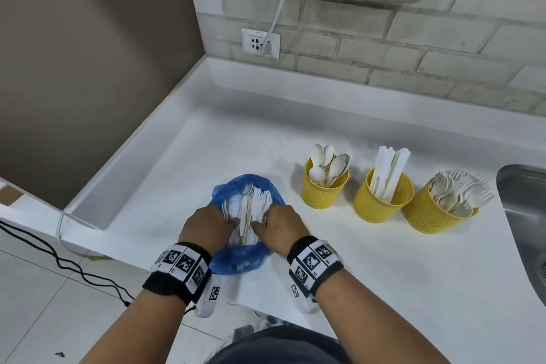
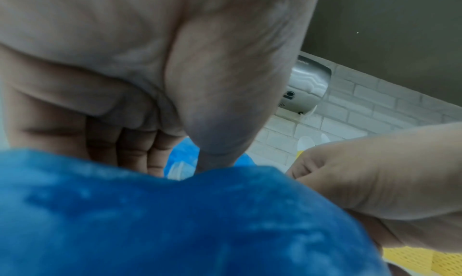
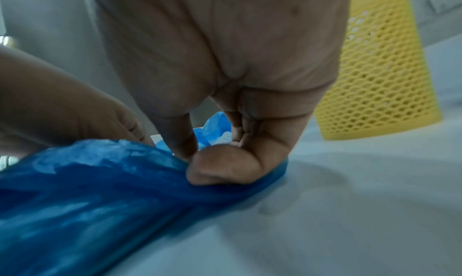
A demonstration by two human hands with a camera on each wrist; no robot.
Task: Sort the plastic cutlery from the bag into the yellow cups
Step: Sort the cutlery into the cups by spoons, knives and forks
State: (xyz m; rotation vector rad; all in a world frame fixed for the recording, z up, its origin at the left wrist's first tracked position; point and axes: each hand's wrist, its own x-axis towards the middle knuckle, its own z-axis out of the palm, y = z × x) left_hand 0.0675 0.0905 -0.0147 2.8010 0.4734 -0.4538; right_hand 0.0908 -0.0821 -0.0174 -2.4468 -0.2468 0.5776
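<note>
Both my hands, left hand [image 1: 208, 226] and right hand [image 1: 279, 226], reach into the blue bag [image 1: 236, 260] on the surface [image 1: 384, 275], fingers [image 3: 217, 169] curled pinching its rim beside white cutlery [image 1: 251, 207], left of three yellow cups [image 1: 323, 189].

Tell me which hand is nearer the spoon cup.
Right. The right hand is at the bag's right edge, on the side facing the spoon cup. The left hand is at the bag's left edge, farther away.
</note>
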